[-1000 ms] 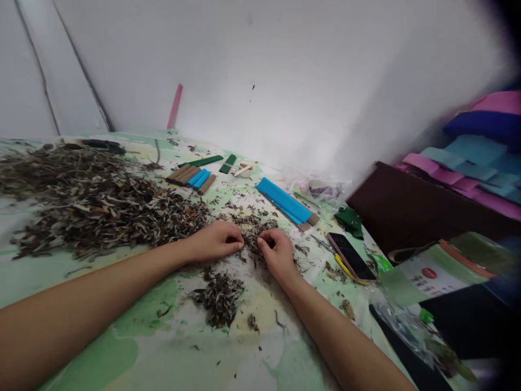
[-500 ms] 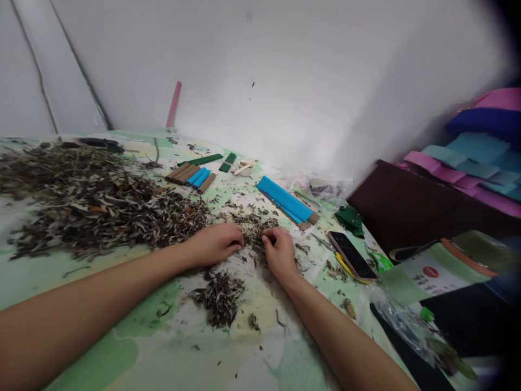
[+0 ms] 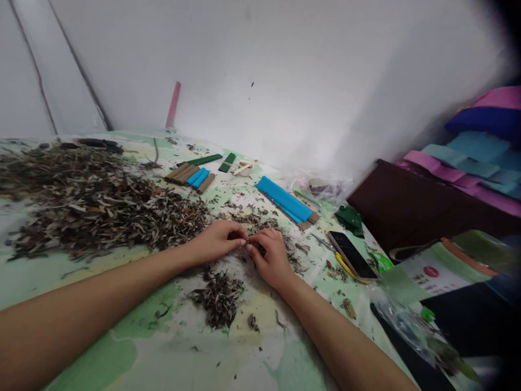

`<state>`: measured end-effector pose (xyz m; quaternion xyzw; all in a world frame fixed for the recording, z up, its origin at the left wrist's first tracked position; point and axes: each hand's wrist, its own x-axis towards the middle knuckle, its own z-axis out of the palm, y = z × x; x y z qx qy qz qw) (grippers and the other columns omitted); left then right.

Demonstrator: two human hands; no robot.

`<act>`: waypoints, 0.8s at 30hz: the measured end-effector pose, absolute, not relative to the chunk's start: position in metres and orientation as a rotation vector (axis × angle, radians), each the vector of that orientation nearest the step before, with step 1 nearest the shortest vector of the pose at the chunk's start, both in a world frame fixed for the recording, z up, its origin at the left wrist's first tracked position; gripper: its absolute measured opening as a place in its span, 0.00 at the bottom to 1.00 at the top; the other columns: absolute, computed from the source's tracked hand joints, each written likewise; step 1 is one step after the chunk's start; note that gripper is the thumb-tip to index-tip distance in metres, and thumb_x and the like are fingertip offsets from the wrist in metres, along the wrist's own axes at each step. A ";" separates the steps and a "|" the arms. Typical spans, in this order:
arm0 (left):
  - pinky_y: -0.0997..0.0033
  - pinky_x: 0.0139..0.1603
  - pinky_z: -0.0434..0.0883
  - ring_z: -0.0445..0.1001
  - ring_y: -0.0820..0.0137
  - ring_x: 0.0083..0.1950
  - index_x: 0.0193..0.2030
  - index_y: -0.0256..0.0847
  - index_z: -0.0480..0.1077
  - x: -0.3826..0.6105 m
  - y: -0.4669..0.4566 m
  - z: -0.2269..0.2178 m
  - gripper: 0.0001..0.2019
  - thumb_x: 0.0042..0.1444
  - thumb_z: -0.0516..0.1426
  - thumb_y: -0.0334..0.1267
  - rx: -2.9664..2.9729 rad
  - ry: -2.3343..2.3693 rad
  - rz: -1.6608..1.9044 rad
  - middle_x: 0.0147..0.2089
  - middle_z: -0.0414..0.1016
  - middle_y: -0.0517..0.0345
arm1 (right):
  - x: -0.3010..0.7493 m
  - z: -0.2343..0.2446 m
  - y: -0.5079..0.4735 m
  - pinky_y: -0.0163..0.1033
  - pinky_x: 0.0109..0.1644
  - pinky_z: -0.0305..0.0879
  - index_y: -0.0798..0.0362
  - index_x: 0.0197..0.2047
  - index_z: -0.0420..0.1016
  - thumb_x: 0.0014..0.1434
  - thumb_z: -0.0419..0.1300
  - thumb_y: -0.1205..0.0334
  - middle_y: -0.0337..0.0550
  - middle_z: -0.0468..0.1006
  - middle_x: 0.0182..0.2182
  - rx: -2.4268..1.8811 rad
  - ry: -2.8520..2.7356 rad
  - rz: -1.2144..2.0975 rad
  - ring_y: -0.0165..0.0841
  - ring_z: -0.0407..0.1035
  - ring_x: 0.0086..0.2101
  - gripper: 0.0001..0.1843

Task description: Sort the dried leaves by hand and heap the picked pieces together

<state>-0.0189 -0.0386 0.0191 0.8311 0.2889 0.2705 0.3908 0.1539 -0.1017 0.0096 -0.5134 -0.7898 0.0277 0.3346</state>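
My left hand [image 3: 223, 239] is pinched, thumb and fingertips together, over a scatter of crumbled dried leaves [image 3: 260, 221]. Touching or nearly touching its fingertips is my right hand [image 3: 272, 256], which is also closed in a pinch. A tiny dark bit shows between the two hands, too small to name. Just below them lies a small heap of dried leaves [image 3: 220, 300]. To the left of my left hand spreads a much larger pile of dried leaves [image 3: 122, 214], greyish brown and curled.
Behind the hands lie brown and blue rolls [image 3: 198, 176] and a blue strip on brown backing [image 3: 283, 199]. At right are a phone [image 3: 352, 255], yellow-handled scissors [image 3: 345, 267], a green cloth-like piece [image 3: 350, 220] and a dark brown box [image 3: 423, 206]. A pink stick [image 3: 173, 105] leans on the wall.
My right hand has moved left and slightly up, so its fingertips now meet my left hand's. My left hand has shifted slightly right, its fingers now pinched. The piles look the same.
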 end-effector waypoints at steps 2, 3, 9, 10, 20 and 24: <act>0.73 0.33 0.64 0.67 0.71 0.31 0.31 0.35 0.70 -0.018 -0.039 0.018 0.08 0.49 0.53 0.36 2.086 0.719 0.690 0.28 0.71 0.58 | 0.154 0.008 -0.101 0.41 0.44 0.53 0.53 0.34 0.74 0.57 0.56 0.64 0.42 0.73 0.32 -1.340 -2.051 0.070 0.36 0.62 0.38 0.05; 0.73 0.33 0.64 0.67 0.71 0.31 0.31 0.35 0.70 -0.018 -0.040 0.018 0.07 0.49 0.53 0.35 2.081 0.715 0.692 0.28 0.71 0.59 | 0.154 0.008 -0.101 0.41 0.44 0.53 0.53 0.33 0.73 0.57 0.56 0.65 0.42 0.72 0.31 -1.342 -2.039 0.071 0.35 0.62 0.37 0.05; 0.72 0.34 0.65 0.67 0.72 0.31 0.32 0.35 0.70 -0.018 -0.041 0.018 0.07 0.49 0.53 0.34 2.073 0.736 0.694 0.29 0.71 0.58 | 0.155 0.007 -0.099 0.40 0.42 0.53 0.53 0.29 0.69 0.56 0.55 0.64 0.41 0.70 0.28 -1.349 -1.951 0.106 0.35 0.61 0.35 0.06; 0.72 0.34 0.65 0.67 0.72 0.31 0.32 0.35 0.70 -0.018 -0.041 0.018 0.07 0.49 0.53 0.34 2.080 0.742 0.692 0.29 0.71 0.58 | 0.156 0.007 -0.099 0.40 0.42 0.53 0.54 0.29 0.69 0.57 0.54 0.64 0.41 0.70 0.28 -1.346 -1.934 0.114 0.35 0.61 0.35 0.06; 0.70 0.37 0.66 0.70 0.69 0.35 0.33 0.35 0.71 -0.019 -0.036 0.015 0.08 0.49 0.53 0.36 2.082 0.755 0.734 0.33 0.74 0.55 | 0.157 0.010 -0.104 0.40 0.42 0.53 0.53 0.26 0.67 0.62 0.49 0.58 0.39 0.67 0.25 -1.199 -2.066 0.209 0.32 0.61 0.33 0.15; 0.69 0.37 0.67 0.71 0.67 0.35 0.34 0.36 0.71 -0.017 -0.037 0.014 0.09 0.49 0.54 0.37 2.045 0.719 0.716 0.32 0.74 0.56 | 0.155 0.009 -0.103 0.40 0.42 0.53 0.53 0.28 0.69 0.60 0.53 0.57 0.40 0.70 0.27 -1.280 -2.022 0.152 0.34 0.62 0.34 0.12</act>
